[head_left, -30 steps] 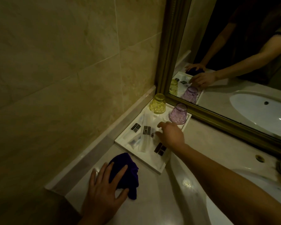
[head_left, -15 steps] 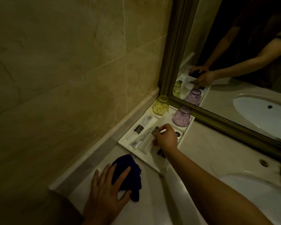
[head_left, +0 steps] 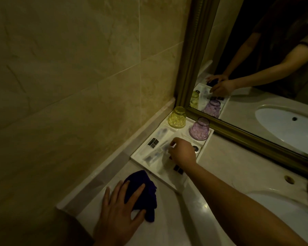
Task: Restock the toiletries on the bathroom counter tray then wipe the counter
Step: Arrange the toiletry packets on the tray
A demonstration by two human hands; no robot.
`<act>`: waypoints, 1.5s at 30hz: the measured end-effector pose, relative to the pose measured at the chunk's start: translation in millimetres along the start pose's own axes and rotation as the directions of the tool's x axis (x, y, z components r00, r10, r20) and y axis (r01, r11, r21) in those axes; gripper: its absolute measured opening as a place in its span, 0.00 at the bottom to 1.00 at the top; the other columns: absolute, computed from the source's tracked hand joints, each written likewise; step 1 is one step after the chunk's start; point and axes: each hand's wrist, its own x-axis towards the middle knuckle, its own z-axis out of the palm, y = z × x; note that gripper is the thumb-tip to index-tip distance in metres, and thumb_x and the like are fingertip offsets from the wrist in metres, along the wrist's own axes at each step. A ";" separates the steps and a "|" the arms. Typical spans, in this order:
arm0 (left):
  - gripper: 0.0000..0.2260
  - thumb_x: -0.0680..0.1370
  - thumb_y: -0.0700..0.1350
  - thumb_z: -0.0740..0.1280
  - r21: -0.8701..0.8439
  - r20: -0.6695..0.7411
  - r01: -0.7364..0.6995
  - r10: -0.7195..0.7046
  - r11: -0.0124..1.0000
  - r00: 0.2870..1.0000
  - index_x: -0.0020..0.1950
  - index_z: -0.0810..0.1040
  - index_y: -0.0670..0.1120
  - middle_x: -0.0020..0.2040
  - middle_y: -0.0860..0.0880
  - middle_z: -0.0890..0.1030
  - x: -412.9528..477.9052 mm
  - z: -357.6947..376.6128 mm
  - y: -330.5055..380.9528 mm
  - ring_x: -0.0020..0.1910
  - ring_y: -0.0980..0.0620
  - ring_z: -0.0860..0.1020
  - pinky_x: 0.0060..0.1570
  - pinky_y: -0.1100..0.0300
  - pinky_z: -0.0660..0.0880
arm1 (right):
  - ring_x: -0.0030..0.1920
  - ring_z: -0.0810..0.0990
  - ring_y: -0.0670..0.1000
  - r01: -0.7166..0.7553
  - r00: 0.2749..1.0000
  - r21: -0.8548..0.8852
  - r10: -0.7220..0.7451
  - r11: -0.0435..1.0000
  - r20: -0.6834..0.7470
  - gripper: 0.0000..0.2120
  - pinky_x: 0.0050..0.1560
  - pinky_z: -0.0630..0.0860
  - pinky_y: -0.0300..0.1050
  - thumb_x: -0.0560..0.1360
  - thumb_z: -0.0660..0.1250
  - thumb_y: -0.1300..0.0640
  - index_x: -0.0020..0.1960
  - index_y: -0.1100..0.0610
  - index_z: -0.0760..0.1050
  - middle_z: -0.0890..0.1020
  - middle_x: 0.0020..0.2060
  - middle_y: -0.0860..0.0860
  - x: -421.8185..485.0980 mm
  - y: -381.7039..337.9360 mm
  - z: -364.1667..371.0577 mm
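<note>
The right hand (head_left: 182, 153) has drawn back from the purple glass (head_left: 199, 129) to mid-tray (head_left: 137, 155), fingertips pinching a small packet among the toiletry sachets (head_left: 156, 151); restocking continues; the left hand (head_left: 121, 208) stays spread flat on the purple cloth (head_left: 142, 189), the counter (head_left: 226, 157) not yet wiped.

Right hand (head_left: 182, 153) pulled back from spot near purple cup (head_left: 199, 129) toward middle of tray (head_left: 137, 155), fingers now curled and pinched over clear sachets (head_left: 156, 153); whether sachet is actually gripped cannot be told. Small round dark item (head_left: 195, 148) in right compartment, covered by hand a second ago, now exposed. Camera view shifted slightly; tray sits further right in frame.
</note>
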 end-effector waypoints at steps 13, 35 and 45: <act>0.35 0.70 0.67 0.66 -0.073 -0.028 -0.034 0.032 0.997 0.999 0.76 0.61 0.65 0.72 0.49 0.72 -1.0 -0.1 -0.4 0.72 0.46 0.69 0.69 0.38 0.62 | 0.48 0.77 0.60 0.842 0.530 -0.411 -0.678 0.349 0.510 0.15 0.38 0.74 0.49 0.77 0.65 0.52 0.55 0.63 0.77 0.79 0.49 0.60 18.6 -18.0 -11.4; 0.38 0.67 0.67 0.67 -0.022 0.005 -0.026 0.027 0.999 1.000 0.76 0.60 0.66 0.71 0.48 0.74 2.0 -4.0 1.7 0.70 0.44 0.71 0.68 0.41 0.60 | 0.33 0.79 0.57 -0.552 0.821 0.793 0.331 0.257 0.465 0.11 0.38 0.82 0.54 0.73 0.72 0.61 0.51 0.65 0.76 0.79 0.35 0.60 26.8 -10.7 -14.0; 0.38 0.67 0.68 0.66 -0.013 0.005 -0.022 0.022 1.000 1.000 0.76 0.59 0.66 0.71 0.49 0.73 2.3 -6.7 1.6 0.71 0.45 0.70 0.66 0.38 0.67 | 0.48 0.80 0.60 -0.223 0.960 0.029 0.215 0.974 0.177 0.15 0.43 0.77 0.50 0.74 0.67 0.63 0.60 0.64 0.70 0.80 0.50 0.60 33.1 -14.2 -3.6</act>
